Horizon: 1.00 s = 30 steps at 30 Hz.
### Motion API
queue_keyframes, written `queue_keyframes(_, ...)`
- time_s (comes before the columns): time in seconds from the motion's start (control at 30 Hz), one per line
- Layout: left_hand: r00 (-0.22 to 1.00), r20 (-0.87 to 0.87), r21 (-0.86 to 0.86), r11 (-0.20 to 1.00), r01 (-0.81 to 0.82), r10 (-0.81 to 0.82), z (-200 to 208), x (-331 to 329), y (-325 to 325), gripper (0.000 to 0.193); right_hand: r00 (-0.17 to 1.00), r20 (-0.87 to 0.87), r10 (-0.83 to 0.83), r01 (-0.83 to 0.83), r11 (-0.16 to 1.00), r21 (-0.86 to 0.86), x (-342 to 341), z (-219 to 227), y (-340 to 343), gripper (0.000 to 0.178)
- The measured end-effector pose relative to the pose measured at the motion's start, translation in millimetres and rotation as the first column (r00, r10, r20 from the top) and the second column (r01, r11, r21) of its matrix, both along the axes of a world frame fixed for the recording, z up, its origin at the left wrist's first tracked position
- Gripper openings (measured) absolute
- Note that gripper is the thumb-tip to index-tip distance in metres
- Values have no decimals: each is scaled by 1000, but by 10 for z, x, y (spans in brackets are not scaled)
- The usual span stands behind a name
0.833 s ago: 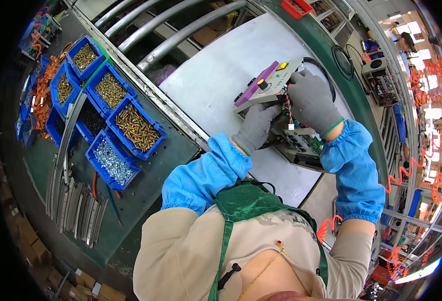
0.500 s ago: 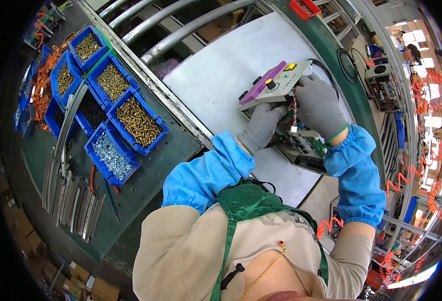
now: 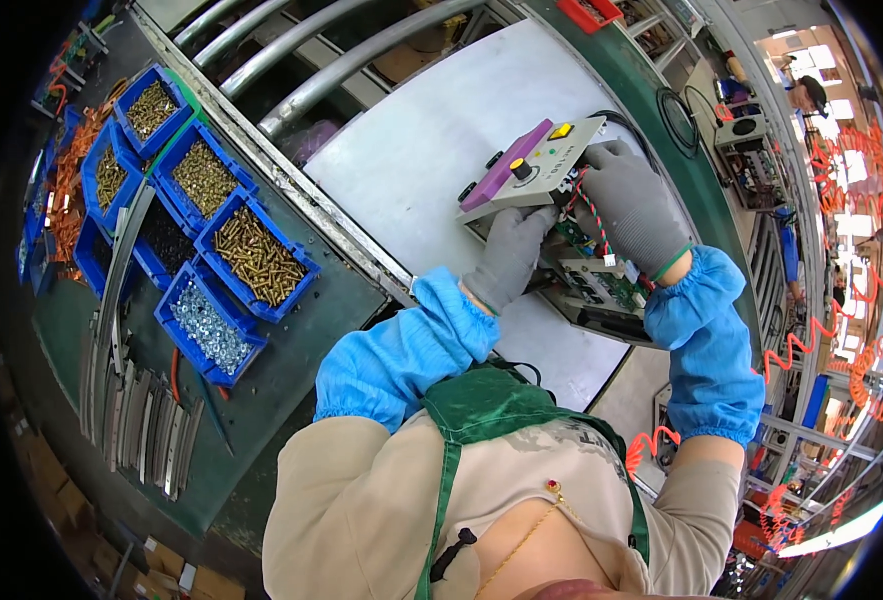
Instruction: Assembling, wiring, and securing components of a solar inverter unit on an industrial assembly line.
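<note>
A control panel (image 3: pixel 546 172) with a grey face, purple strip, black knob and yellow switch is tilted up from an opened metal-cased device. My left hand (image 3: pixel 509 252), in a grey glove, has its fingers closed on the panel's lower edge. My right hand (image 3: pixel 633 205), gloved alike, curls at the panel's right end; its fingertips are partly hidden, and what they pinch cannot be made out. Beside it hangs a twisted red, green and black wire bundle (image 3: pixel 595 217) ending in a white connector (image 3: pixel 609 260). Below lies a circuit board (image 3: pixel 601 284) inside the casing.
The device rests on a pale metal sheet (image 3: pixel 411 140). Left, blue bins of brass screws (image 3: pixel 258 258) and silver fasteners (image 3: pixel 208 328) stand near metal strips (image 3: pixel 151 425). Metal rollers (image 3: pixel 361 70) lie beyond. A black cable coil (image 3: pixel 679 125) and another device (image 3: pixel 746 150) are at right.
The view has shifted slightly, moving the scene a little to the left. The wire bundle and its white connector have swung right, toward my right hand. Both hands stay at the panel.
</note>
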<state>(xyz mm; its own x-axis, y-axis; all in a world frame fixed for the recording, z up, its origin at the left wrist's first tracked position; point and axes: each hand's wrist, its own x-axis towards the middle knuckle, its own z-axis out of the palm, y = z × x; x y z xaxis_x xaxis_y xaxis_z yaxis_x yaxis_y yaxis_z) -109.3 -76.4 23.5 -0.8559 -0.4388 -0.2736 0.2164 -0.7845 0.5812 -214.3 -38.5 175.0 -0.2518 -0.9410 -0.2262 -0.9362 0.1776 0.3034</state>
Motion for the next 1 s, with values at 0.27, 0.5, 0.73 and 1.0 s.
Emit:
queue_keyframes(0.27,998,48,-94,995,-40,45,-131,-49,56,28,998,-55,-21,24,998,54,90,39,-17,22)
queue_keyframes(0.5,995,29,-72,993,-95,97,8,-1,49,30,998,-42,47,-44,996,72,33,76,-28,20)
queue_keyframes(0.73,998,43,-46,998,-32,34,28,-4,34,30,926,372,61,16,980,-200,-288,63,84,18)
queue_keyframes(1.0,982,45,-733,674,-93,184,-164,35,40,27,830,554,57,68,977,-203,-378,71,132,20)
